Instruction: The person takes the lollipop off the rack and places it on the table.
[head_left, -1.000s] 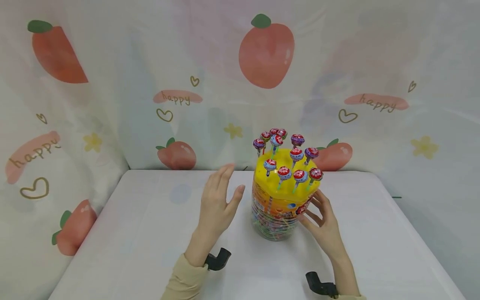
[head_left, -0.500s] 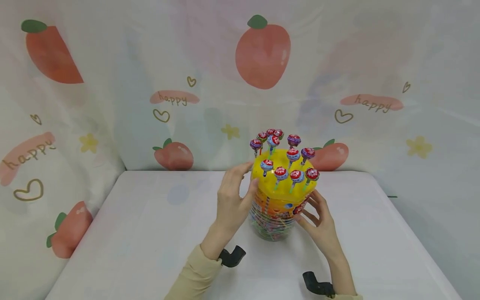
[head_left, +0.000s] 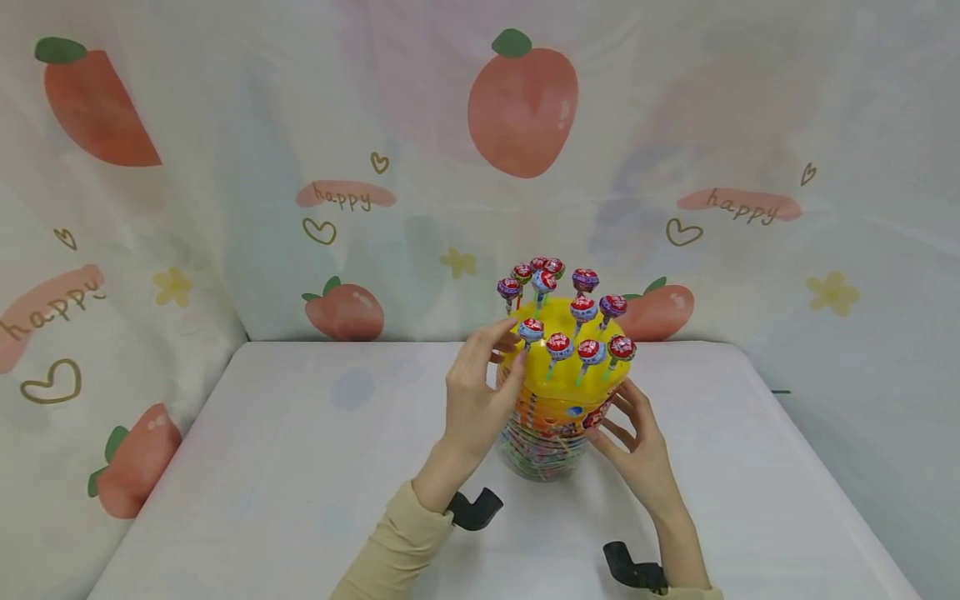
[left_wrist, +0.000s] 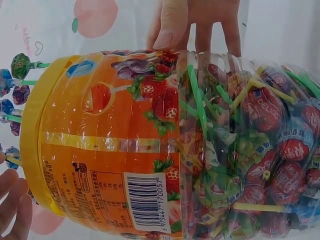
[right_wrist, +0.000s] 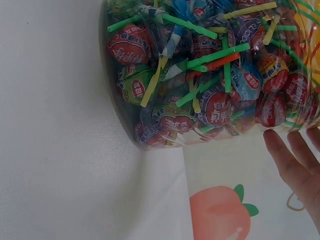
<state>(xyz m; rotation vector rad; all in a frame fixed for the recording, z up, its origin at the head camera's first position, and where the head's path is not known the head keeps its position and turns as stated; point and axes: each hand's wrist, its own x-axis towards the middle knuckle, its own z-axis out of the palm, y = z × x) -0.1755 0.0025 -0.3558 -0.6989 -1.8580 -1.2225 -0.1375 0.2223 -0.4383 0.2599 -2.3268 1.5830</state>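
The left hand [head_left: 478, 387] is held at the left edge of the yellow lid [head_left: 566, 390], with thumb and fingers spread apart and loosely bent beside the nearest blue-and-red lollipop [head_left: 531, 330]; whether that sweet is touched cannot be told. On the opposite side, the right hand [head_left: 647, 458] is curved against the jar [head_left: 546, 454], the thumb being set on its front and the fingers round its right side. The jar is stood upright on the white worktop [head_left: 300, 458], right of its middle and toward the far edge. More lollipops are stood on the lid by their sticks, wrapped in purple, blue, red and green. An orange label [left_wrist: 100, 117] is wrapped round the upper body, printed with strawberries, grapes and a barcode [left_wrist: 146, 202]; below it, through the clear wall, packed wrapped lollipops with green, yellow and orange sticks are seen. A beige sleeve [head_left: 401, 537] is worn on the left arm, and a black angled piece [head_left: 476, 510] is fixed at the left wrist, with another [head_left: 633, 568] at the right. Behind the worktop, a pale backdrop [head_left: 435, 83] is hung, decorated with peaches, hearts, yellow flowers and the word "happy".
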